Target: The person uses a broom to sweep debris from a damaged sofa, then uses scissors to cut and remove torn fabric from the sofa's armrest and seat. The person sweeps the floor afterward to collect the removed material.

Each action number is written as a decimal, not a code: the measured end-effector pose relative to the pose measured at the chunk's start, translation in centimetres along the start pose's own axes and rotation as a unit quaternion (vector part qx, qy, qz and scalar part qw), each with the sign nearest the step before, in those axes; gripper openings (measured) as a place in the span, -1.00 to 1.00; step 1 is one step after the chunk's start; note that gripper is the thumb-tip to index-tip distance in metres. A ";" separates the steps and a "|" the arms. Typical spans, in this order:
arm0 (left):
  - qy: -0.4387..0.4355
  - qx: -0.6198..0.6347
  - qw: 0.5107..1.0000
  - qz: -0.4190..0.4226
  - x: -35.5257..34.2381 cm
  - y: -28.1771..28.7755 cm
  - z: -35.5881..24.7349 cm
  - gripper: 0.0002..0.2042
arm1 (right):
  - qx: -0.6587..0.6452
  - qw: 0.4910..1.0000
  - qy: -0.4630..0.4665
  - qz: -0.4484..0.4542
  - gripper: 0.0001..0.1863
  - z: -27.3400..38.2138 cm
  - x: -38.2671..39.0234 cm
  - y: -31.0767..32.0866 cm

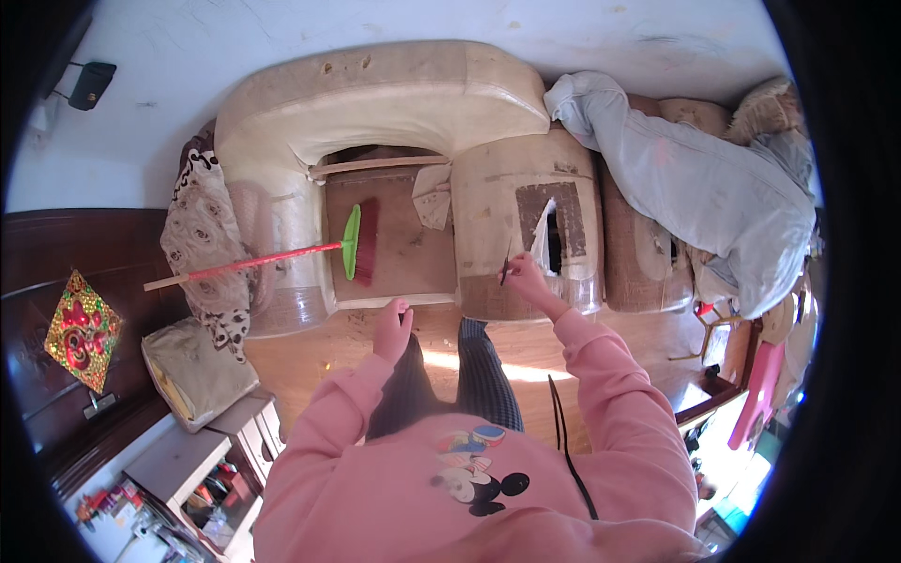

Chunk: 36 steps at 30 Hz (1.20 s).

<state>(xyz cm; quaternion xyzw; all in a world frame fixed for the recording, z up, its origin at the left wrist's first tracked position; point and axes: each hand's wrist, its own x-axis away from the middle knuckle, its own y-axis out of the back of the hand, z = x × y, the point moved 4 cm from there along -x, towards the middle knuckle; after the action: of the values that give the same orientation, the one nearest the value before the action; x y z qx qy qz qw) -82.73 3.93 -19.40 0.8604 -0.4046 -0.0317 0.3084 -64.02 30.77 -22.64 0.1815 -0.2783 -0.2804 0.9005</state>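
My right hand (527, 280) is closed on a slim, dark, pointed tool (507, 263), its tip directed away from me over the worn beige sofa section (483, 202). Just right of that hand is a brown patch (535, 208) with a long slit, a pale flap and a dark hollow behind. My left hand (390, 330) is held in front of the sofa's open seat frame (399, 300), fingers curled; a small dark bit shows at them, too small to name. Beyond it, a broom (352, 242) with a green head and red bristles rests across the frame and left armrest.
A pale blue cloth (685, 174) drapes the sofa's right part. Patterned fabric (202, 230) covers the left armrest. A beige cushion (199, 371) and a cabinet (188, 460) stand at the left. A yellow-framed item (706, 338) is at the right, above the wooden floor (310, 361).
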 end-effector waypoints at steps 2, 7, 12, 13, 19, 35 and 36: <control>0.016 -0.028 0.999 -0.017 -2.7 -3.3 1.9 -0.82 | 0.046 0.999 0.018 0.022 -0.81 -2.2 -3.1 0.5; 0.016 -0.044 0.998 -0.048 -13.7 -11.4 6.7 -0.80 | -0.074 0.995 0.000 0.073 -0.81 -6.0 -9.6 -0.2; -0.058 -0.064 0.995 -0.048 -26.8 -19.6 11.0 -0.81 | -0.041 0.998 0.001 -0.054 -0.92 -9.7 -18.1 -1.1; -0.089 -0.079 0.992 -0.040 -28.9 -21.2 12.0 -0.80 | -0.044 0.995 0.049 -0.070 -0.91 -10.4 -19.7 -1.3; -0.044 -0.119 0.992 -0.010 -37.5 -28.0 17.6 -0.64 | 0.040 0.979 0.123 -0.155 -0.83 -14.1 -24.8 -3.0; -0.062 -0.027 0.997 0.019 -42.4 -33.9 23.3 -0.33 | 0.054 0.976 0.117 -0.175 -0.90 -14.7 -24.2 -3.2; -0.084 -0.050 0.995 0.023 -42.5 -33.7 23.3 -0.33 | 0.059 0.977 0.114 -0.173 -0.90 -14.7 -24.2 -3.2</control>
<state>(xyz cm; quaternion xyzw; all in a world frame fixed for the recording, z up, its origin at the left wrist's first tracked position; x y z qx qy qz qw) -95.47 38.88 -65.23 0.8290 -0.4461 -0.1167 0.3163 -73.08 45.46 -45.30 0.3103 -0.1538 -0.3922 0.8522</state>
